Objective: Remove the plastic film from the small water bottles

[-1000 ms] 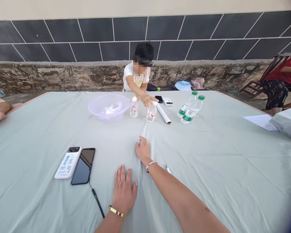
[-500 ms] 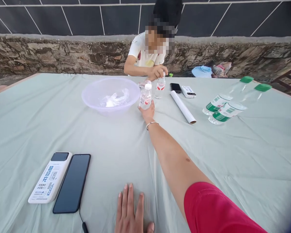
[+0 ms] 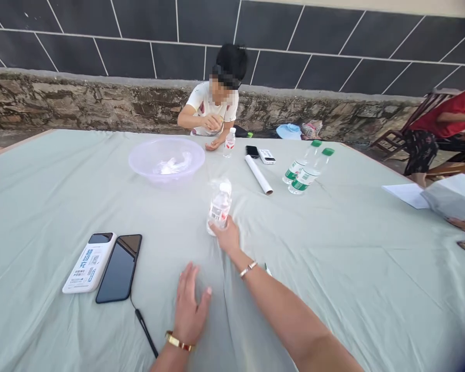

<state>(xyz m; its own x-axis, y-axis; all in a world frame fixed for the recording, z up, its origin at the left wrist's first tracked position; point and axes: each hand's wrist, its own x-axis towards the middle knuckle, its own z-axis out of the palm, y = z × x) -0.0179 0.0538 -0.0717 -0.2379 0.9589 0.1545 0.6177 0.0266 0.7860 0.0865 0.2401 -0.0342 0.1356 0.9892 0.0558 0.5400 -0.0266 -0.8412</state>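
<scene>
My right hand (image 3: 228, 236) grips a small clear water bottle (image 3: 219, 206) with a white cap, low on its body. Something clear and crumpled, perhaps plastic film, shows behind the bottle's top. My left hand (image 3: 190, 305) is open over the cloth, thumb apart from the fingers, holding nothing. To its left lie a black smartphone (image 3: 119, 268) with a wrist strap and a white power bank (image 3: 89, 263). Across the table, a second small bottle (image 3: 229, 143) stands beside the hands of another person (image 3: 213, 111).
A translucent purple basin (image 3: 139, 168) holds crumpled clear plastic. Right of centre lie a white paper roll (image 3: 259, 175), a phone (image 3: 251, 151) and a white power bank (image 3: 267, 156). Two green-capped bottles (image 3: 305, 175) stand beyond. Papers (image 3: 406, 195) and another person in red (image 3: 459, 116) are far right.
My right hand has drawn the small bottle back toward me, away from the basin. My left hand has lifted and turned slightly. The person opposite has taken a hand off the other bottle.
</scene>
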